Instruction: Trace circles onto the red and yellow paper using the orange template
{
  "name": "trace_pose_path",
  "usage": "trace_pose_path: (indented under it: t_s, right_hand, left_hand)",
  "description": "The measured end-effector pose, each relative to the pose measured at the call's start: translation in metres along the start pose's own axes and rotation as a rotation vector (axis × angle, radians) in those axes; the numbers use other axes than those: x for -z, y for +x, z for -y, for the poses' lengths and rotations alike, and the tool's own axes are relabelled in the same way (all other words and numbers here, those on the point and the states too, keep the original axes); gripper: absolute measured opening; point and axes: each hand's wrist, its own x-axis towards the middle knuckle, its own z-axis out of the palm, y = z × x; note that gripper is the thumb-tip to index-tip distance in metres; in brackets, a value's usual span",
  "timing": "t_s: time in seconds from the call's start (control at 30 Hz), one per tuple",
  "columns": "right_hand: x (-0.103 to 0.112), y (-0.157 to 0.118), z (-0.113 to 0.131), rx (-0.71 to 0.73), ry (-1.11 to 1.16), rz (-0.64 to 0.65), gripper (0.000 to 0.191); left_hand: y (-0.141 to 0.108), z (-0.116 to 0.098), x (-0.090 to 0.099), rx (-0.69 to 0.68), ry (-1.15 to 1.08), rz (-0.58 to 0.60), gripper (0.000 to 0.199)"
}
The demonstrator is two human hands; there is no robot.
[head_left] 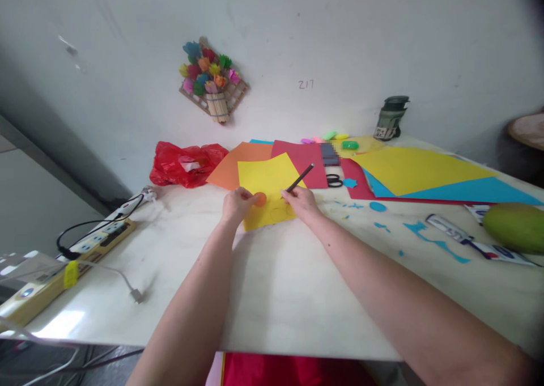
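Observation:
A yellow sheet of paper lies on the white table, with drawn round outlines near its lower right part. My left hand pinches a small orange disc over the sheet's left side. In my right hand is a dark pencil, tilted up to the right, its lower end close to the sheet. The right hand rests at the sheet's right edge, just above the drawn outlines.
Behind lie orange paper, red paper and a red plastic bag. To the right are scissors, blue scraps, yellow paper, glue tubes and a green fruit. A power strip sits left.

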Motion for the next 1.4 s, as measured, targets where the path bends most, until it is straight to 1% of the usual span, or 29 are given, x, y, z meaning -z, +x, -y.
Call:
trace_pose_path:
  t_s: [0.07, 0.17, 0.37, 0.43, 0.5, 0.67, 0.8, 1.0, 1.23, 1.4]
  right_hand:
    - [0.0, 0.001, -0.001, -0.005, 0.002, 0.008, 0.028]
    - [0.001, 0.002, -0.002, -0.009, 0.0, 0.02, 0.027]
    - [0.004, 0.006, -0.008, -0.014, 0.001, 0.046, 0.027]
    - [0.004, 0.006, -0.009, -0.011, 0.018, 0.04, 0.028]
    - [0.005, 0.005, -0.006, 0.0, 0.064, 0.031, 0.03]
    - [0.011, -0.001, 0.013, -0.002, 0.28, 0.028, 0.036]
    - [0.017, -0.003, 0.022, -0.028, 0.334, -0.023, 0.04]
    - [0.023, -0.001, 0.022, -0.066, 0.354, -0.065, 0.042]
    - [0.031, 0.003, 0.021, -0.086, 0.403, -0.133, 0.042]
    - [0.032, 0.003, 0.021, -0.093, 0.399, -0.139, 0.042]
  left_hand:
    - [0.001, 0.003, 0.0, 0.014, -0.041, 0.0, 0.017]
    - [0.0, 0.004, -0.001, 0.047, -0.128, 0.053, 0.015]
    - [-0.008, -0.004, 0.005, 0.099, -0.382, 0.26, 0.017]
    - [-0.011, -0.007, 0.008, 0.111, -0.426, 0.337, 0.019]
    - [-0.012, -0.008, 0.009, 0.112, -0.422, 0.374, 0.019]
    - [-0.011, -0.006, 0.006, 0.087, -0.283, 0.345, 0.015]
    - [-0.009, -0.004, 0.004, 0.051, -0.164, 0.323, 0.014]
    - [-0.009, -0.001, 0.003, -0.006, -0.099, 0.308, 0.012]
    - [-0.01, -0.003, 0.003, -0.035, 0.005, 0.304, 0.008]
    - [-0.009, -0.001, 0.001, -0.053, 0.045, 0.297, 0.007]
